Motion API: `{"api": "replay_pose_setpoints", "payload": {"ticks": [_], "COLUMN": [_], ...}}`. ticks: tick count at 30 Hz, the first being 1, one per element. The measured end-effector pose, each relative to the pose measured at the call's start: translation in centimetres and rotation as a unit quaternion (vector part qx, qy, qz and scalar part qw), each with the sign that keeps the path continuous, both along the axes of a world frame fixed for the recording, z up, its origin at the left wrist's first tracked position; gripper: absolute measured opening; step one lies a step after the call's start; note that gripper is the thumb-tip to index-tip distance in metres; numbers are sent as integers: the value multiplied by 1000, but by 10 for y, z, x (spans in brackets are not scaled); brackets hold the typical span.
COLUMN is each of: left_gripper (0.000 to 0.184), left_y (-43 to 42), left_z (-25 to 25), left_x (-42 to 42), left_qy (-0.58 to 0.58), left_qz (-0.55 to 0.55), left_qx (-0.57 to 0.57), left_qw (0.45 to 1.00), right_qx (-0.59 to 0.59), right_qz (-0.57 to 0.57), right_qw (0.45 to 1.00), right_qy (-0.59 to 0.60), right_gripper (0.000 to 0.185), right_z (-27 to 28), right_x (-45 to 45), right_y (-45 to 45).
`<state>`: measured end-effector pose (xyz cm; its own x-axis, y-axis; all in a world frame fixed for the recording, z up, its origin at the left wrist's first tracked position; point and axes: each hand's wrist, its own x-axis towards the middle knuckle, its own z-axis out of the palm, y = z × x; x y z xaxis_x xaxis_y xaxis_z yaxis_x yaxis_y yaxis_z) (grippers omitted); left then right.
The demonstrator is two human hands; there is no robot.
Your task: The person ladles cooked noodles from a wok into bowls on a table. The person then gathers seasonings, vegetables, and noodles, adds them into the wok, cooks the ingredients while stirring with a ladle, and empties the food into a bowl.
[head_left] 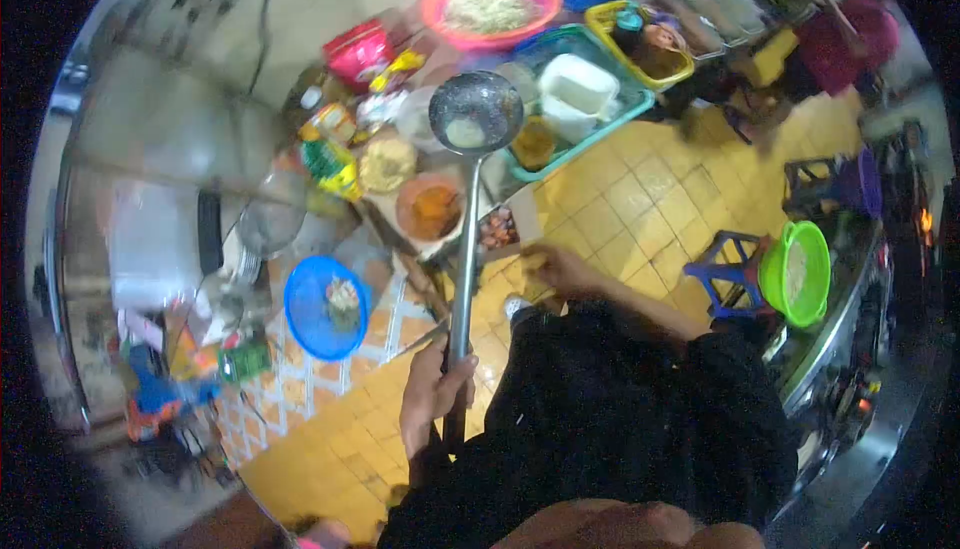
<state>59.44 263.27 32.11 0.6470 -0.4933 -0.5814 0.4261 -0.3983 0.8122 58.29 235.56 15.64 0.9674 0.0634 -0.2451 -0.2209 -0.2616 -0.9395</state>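
Note:
My left hand [432, 395] is closed around the dark lower handle of a long metal ladle [466, 279]. The ladle points away from me, its round dark bowl raised in front of the tubs and bags; a pale patch shows inside the bowl. My right hand [556, 270] reaches across in front of my body, somewhat blurred, its fingers loosely apart and nothing visible in them. Near it, past the fingertips, is a box of small reddish-brown pieces [497, 230]. Beside the ladle's shaft stands a bowl of orange powder [432, 211].
A pink basin of pale shreds [490, 9], a teal tray [580, 162] with a white container [578, 89], and a blue basin [312, 319] stand around. At right, a green basin [800, 274] rests on a blue stool [722, 267], near a flame [925, 222]. Yellow tiles [620, 199] cover the floor.

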Motion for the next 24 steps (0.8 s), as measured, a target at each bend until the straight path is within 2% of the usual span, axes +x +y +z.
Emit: {"api": "replay_pose_setpoints", "payload": {"ticks": [1, 2, 3, 4, 5, 7, 8, 9, 11, 12, 13, 14, 15, 17, 19, 21, 22, 23, 24], "left_gripper": [16, 18, 20, 23, 23, 24, 26, 27, 27, 27, 27, 27, 27, 26, 28, 34, 34, 35, 42], "left_y": [-12, -25, -38, -51, -69, -115, -148, -185, -241, -270, -302, -331, -358, -413, -475, -535, -558, -585, -612], "left_z": [4, 11, 14, 10, 4, -7, 1, 9, -8, -5, 0, 3, -4, -28, -25, -26, -20, -9, -8], "left_x": [7, 14, 21, 29, 33, 33, 31, 17, 3, -10, -30, -50, -65, -107, -153, -206, -234, -263, -286], "left_qy": [-3, 23, 51, 74, 78, -29, -97, -143, -171, -174, -154, -134, -137, -85, -86, -28, -45, -66, -62], "left_qz": [-25, -46, -71, -113, -151, -242, -311, -300, -403, -419, -445, -472, -494, -525, -597, -669, -702, -731, -776], "left_qx": [-4, -48, -90, -65, -64, -62, -42, -101, -69, -75, -65, -53, -54, -112, -119, -188, -161, -138, -136], "left_qw": [1000, 998, 992, 989, 983, 968, 945, 938, 896, 888, 880, 870, 857, 839, 789, 719, 692, 665, 612], "right_qx": [14, 27, 29, 17, 16, 93, 132, 167, 199, 316, 429, 393, 395, 453, 428, 375, 428, 393, 382], "right_qz": [48, 85, 126, 192, 154, 165, 111, 63, -3, -111, -213, -222, -241, -357, -423, -513, -544, -585, -638], "right_qw": [998, 996, 992, 981, 987, 982, 985, 983, 980, 942, 877, 889, 883, 817, 798, 763, 705, 698, 652], "right_qy": [46, -14, -5, 37, 38, 22, -8, -41, -19, 15, 40, 84, 70, -26, -29, -123, -152, -128, -152], "right_gripper": [35, 34, 34, 45, 45, 45, 45, 45, 42, 42, 43, 49, 49, 50, 50, 51, 50, 42, 39], "right_z": [34, 49, 68, 95, 110, 126, 127, 128, 142, 138, 135, 135, 138, 143, 144, 150, 144, 140, 136], "right_x": [-16, -34, -54, -60, -71, -99, -115, -128, -154, -163, -175, -189, -207, -252, -294, -337, -356, -380, -401], "right_y": [-4, -4, -11, -17, -21, -31, -32, -35, -46, -49, -59, -82, -99, -130, -163, -194, -205, -223, -239]}}
